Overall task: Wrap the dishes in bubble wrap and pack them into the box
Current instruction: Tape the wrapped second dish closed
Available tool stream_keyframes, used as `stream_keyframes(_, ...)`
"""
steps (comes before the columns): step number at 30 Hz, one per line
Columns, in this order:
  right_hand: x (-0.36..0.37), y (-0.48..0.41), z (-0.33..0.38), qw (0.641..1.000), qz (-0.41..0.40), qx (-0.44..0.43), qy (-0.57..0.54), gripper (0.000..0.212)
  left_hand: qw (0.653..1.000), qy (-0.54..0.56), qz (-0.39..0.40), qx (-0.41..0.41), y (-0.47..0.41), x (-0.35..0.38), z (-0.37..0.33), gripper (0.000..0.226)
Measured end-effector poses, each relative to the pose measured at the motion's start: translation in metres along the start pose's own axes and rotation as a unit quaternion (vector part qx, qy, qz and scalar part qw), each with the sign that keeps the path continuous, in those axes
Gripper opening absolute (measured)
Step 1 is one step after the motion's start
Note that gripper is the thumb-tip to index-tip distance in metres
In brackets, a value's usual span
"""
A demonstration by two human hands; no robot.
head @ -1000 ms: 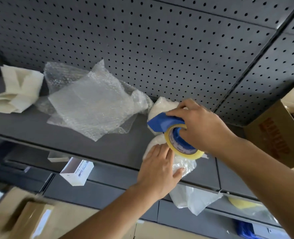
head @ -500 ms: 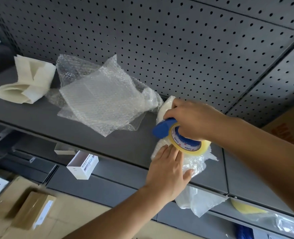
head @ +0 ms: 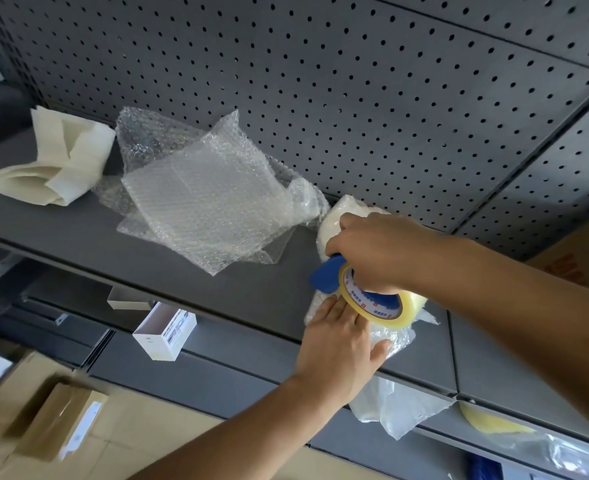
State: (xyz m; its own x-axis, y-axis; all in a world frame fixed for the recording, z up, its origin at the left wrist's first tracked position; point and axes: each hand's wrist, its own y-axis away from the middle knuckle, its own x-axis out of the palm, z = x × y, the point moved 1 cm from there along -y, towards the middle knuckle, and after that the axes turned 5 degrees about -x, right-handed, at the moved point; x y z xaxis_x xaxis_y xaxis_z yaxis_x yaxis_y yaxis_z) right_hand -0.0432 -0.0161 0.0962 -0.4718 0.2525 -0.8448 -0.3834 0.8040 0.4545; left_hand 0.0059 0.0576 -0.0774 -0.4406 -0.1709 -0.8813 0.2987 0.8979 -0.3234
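A dish wrapped in bubble wrap (head: 395, 336) lies on the grey shelf (head: 61, 237) near its front edge. My left hand (head: 341, 344) lies flat on the bundle with straight fingers, thumb against its near side. My right hand (head: 379, 251) grips a blue tape dispenser with a roll of clear tape (head: 372, 303) and holds it on top of the bundle. A pile of loose bubble wrap sheets (head: 203, 199) lies on the shelf to the left. The corner of a brown cardboard box (head: 577, 254) shows at the right edge.
A folded stack of white foam sheets (head: 54, 164) sits at the shelf's far left. A grey pegboard (head: 320, 81) backs the shelf. Below, a small white box (head: 165, 330) stands on a lower shelf, and cardboard boxes (head: 51, 420) lie on the floor.
The view has shifted, so everything sits lower and further right. My right hand has moved the tape dispenser a little towards me over the bundle. My left hand still lies on the bundle.
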Motion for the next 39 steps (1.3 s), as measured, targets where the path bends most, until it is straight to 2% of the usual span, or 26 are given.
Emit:
stream_keyframes(4, -0.003, -0.001, -0.003, 1.0, 0.017, -0.004, -0.025, 0.041, 1.0, 0.004, -0.017, 0.009, -0.001, 0.001, 0.001, 0.066)
stream_keyframes(8, -0.004, -0.002, 0.001, 0.999, 0.022, 0.001, -0.025, 0.039, 0.996, 0.046, -0.07, 0.014, -0.001, 0.002, 0.003, 0.054)
stream_keyframes(13, 0.001, -0.003, 0.002, 0.999, 0.023, 0.006, -0.024, 0.043, 0.97, 0.115, -0.209, 0.056, 0.005, 0.019, 0.012, 0.031)
stream_keyframes(16, 0.006, 0.0, -0.002, 0.999, 0.017, 0.014, -0.041, 0.046, 0.959, 0.13, -0.25, 0.04, 0.011, 0.019, 0.009, 0.039)
stream_keyframes(19, 0.011, 0.004, -0.003, 0.998, 0.013, 0.019, -0.053, 0.052, 0.949, 0.158, -0.27, -0.03, 0.011, 0.007, 0.005, 0.054)
stream_keyframes(22, 0.013, 0.006, -0.005, 0.997, 0.011, 0.026, -0.077, 0.054, 0.951, 0.17, -0.215, -0.143, 0.016, 0.005, 0.004, 0.072)
stream_keyframes(24, 0.011, 0.008, -0.007, 0.997, 0.012, 0.025, -0.076, 0.048, 0.94, 0.202, -0.167, -0.218, 0.021, 0.004, 0.005, 0.089)
stream_keyframes(27, 0.007, 0.01, -0.006, 0.997, 0.018, 0.028, -0.072, 0.019, 0.943, 0.213, -0.104, -0.235, 0.019, 0.001, 0.009, 0.094)
stream_keyframes(29, 0.005, 0.009, -0.006, 0.997, 0.022, 0.034, -0.064, 0.013, 0.948, 0.206, -0.077, -0.229, 0.012, -0.004, 0.011, 0.09)
stream_keyframes(30, 0.006, 0.009, -0.007, 0.997, 0.023, 0.034, -0.061, 0.012, 0.947, 0.212, -0.063, -0.231, 0.009, -0.008, 0.012, 0.088)
stream_keyframes(33, 0.01, 0.009, -0.009, 0.996, 0.011, 0.042, -0.08, 0.038, 0.937, 0.241, -0.009, -0.253, -0.003, -0.016, 0.014, 0.089)
stream_keyframes(37, 0.024, 0.02, -0.01, 0.992, -0.032, 0.049, -0.109, 0.043, 0.924, 0.255, 0.031, -0.284, -0.016, -0.021, 0.018, 0.101)
stream_keyframes(39, 0.031, 0.027, -0.009, 0.987, -0.059, 0.063, -0.137, 0.047, 0.921, 0.247, 0.057, -0.296, -0.019, -0.023, 0.018, 0.099)
